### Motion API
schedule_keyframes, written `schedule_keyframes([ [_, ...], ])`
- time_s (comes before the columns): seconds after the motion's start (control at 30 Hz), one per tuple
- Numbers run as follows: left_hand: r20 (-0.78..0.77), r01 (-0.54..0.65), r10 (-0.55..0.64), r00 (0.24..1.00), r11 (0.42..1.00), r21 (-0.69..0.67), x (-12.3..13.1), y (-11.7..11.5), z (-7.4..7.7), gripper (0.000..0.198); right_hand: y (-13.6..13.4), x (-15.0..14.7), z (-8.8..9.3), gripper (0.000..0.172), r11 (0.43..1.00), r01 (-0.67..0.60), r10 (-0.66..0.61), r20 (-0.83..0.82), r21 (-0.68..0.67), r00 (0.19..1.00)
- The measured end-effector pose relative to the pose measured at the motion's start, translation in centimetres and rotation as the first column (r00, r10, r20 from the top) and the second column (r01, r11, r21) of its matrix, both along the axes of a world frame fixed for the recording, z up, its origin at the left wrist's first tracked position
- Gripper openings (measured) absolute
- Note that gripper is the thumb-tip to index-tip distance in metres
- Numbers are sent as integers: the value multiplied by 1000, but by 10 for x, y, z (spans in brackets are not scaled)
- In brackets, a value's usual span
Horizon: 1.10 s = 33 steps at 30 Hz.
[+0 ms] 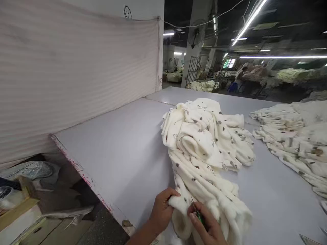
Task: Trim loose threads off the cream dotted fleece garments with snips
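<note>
1. Fluorescent tubes (249,21) lit a large workshop, where a pale striped cloth (76,75) hung along the wall on the left and a fan (196,34) was fixed to a pillar further back.
2. A wide white table (122,156) filled most of the view, its near left edge marked with red flecks.
3. A cream fleece garment (204,143) printed with small dark spots lay bunched on the table, running from the middle of the surface down to the near edge.
4. The left hand (160,212) was at the garment's near end; its grip was pinched onto a fold of the fleece, thumb on top and fingers underneath.
5. The right hand (208,228) was just beside it and rested on the same fold. Its grip was closed around green-handled snips (196,211), whose thin metal tips pointed up and away, towards the left hand.
6. The snip tips lay against the fleece, but it could not be told whether the blades stood apart or together.
7. A second heap of the same spotted fleece (293,136) lay on the table's right side, well apart from both hands.
8. Plastic wrapping and wooden boards (30,190) lay on the floor below the table's left edge.
9. More pale piles of fabric stood in the dim back of the hall, too blurred to tell in detail.
</note>
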<state>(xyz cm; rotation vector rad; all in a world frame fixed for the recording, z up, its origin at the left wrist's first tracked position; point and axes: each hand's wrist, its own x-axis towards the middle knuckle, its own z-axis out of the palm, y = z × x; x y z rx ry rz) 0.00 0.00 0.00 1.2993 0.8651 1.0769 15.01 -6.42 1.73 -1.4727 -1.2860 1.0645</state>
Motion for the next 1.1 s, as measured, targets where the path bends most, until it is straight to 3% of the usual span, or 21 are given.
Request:
schedule_keyframes([
  [0.37,54,27,-20,998,991,-129,4,3,12,14,14,-7,-14,46,991,134,-131,113,-17,985],
  [0.47,92,122,-102,990,962,-246,3,8,13,20,27,4,-16,51,983,164,-157,91,-81,983],
  [0.57,158,247,-200,967,886,-392,0,13,12,41,40,16,-13,49,986,114,-105,81,-118,991],
  [0.63,189,262,-195,962,855,-448,-2,15,11,45,42,20,-9,46,988,71,-57,99,-139,993],
  [0.83,219,246,-153,964,828,-504,2,15,17,47,18,15,8,51,985,102,-72,203,-139,976],
  [1.1,204,243,-155,966,811,-532,8,16,22,47,6,8,6,40,996,-44,71,348,-83,935],
])
